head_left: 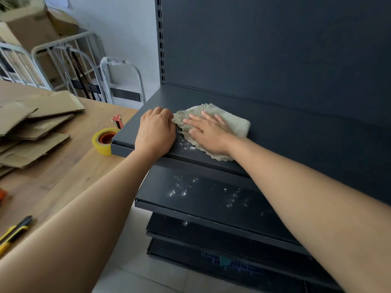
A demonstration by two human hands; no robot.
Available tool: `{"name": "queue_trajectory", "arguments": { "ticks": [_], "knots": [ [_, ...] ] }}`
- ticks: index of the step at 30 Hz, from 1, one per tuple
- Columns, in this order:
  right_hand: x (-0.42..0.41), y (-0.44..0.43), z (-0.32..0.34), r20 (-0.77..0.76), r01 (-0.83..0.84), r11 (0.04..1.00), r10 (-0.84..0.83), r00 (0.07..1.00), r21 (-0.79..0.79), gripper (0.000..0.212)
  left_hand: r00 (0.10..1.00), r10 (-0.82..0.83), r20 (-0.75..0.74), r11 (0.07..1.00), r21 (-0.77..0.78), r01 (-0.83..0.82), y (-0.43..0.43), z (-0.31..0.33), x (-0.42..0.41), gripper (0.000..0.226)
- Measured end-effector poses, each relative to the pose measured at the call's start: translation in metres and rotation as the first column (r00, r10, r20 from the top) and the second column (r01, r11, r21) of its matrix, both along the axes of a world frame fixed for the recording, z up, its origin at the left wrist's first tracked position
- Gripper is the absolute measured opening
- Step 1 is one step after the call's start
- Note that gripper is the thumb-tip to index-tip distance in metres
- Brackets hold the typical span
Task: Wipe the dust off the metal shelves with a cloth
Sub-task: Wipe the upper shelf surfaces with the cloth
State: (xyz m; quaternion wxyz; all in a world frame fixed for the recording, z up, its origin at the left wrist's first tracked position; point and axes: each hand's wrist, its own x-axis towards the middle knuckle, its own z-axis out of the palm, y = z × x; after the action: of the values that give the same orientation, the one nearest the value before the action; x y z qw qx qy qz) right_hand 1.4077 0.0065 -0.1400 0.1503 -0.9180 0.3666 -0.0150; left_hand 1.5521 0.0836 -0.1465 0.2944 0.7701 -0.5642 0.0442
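Observation:
A dark metal shelf unit stands before me; its top shelf [285,121] carries a beige ribbed cloth [234,123]. My right hand [208,132] lies flat on the cloth with fingers spread, pressing it onto the shelf. Just left of the cloth rests my left hand [155,132], fingers curled under at the cloth's left edge; whether they pinch it is hidden. White dust specks [186,144] lie between the two hands near the front edge. The second shelf [211,199] below shows several white dust patches, and a third shelf [190,227] has a small speck.
A wooden table [63,166] stands to the left with flattened cardboard [31,127], a yellow tape roll [104,140] touching the shelf's corner, and a yellow utility knife [12,233]. Metal frames [84,66] and boxes are behind it.

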Motion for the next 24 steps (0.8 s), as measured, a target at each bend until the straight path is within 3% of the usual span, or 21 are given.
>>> {"name": "queue_trajectory", "arguments": {
  "ticks": [9, 24],
  "knots": [
    [-0.055, 0.019, 0.0, -0.079, 0.18, 0.982, -0.184, 0.98, -0.048, 0.049, 0.999, 0.032, 0.004, 0.997, 0.072, -0.033, 0.01, -0.003, -0.001, 0.029],
    [0.028, 0.014, -0.003, -0.051, 0.052, 0.997, -0.055, 0.997, -0.052, 0.051, 1.0, 0.015, -0.022, 0.999, 0.031, -0.015, 0.018, -0.004, 0.024, 0.027]
  ]
}}
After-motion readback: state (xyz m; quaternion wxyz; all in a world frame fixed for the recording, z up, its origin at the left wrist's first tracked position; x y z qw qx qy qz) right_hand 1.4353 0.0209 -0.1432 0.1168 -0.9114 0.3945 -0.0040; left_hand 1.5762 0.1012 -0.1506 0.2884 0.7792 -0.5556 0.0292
